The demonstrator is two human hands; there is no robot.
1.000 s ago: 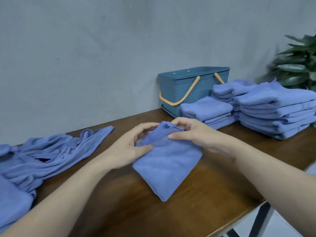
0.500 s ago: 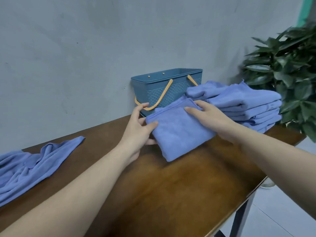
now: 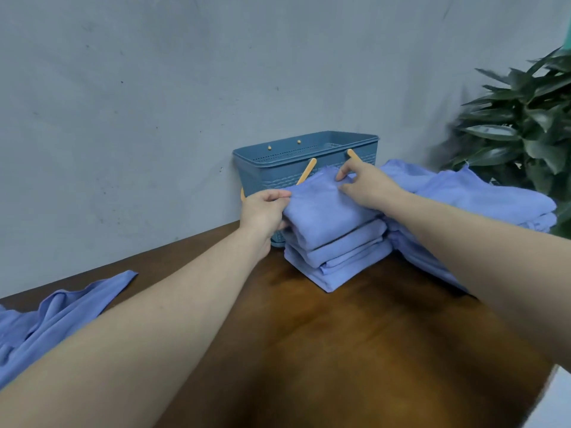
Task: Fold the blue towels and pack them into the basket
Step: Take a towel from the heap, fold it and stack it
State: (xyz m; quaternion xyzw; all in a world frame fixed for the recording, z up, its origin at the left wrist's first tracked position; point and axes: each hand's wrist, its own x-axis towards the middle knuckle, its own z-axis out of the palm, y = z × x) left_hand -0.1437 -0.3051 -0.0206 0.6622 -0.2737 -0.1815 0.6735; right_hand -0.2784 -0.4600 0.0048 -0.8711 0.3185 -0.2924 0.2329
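Both hands gripped a folded blue terry towel (image 3: 321,208) atop a small folded-towel stack (image 3: 336,257): left hand (image 3: 262,211) at 9 o'clock, right hand (image 3: 364,183) at 1 o'clock; teal plastic basket (image 3: 272,171) at 12.

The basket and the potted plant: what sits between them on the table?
Stacks of folded blue towels fill that stretch between basket and plant, in the head view.

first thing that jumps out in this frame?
Both hands, left hand and right hand, hold a folded blue towel on top of a short stack at centre, right in front of the teal basket by the wall. Unfolded towels lie far left on the wooden table.
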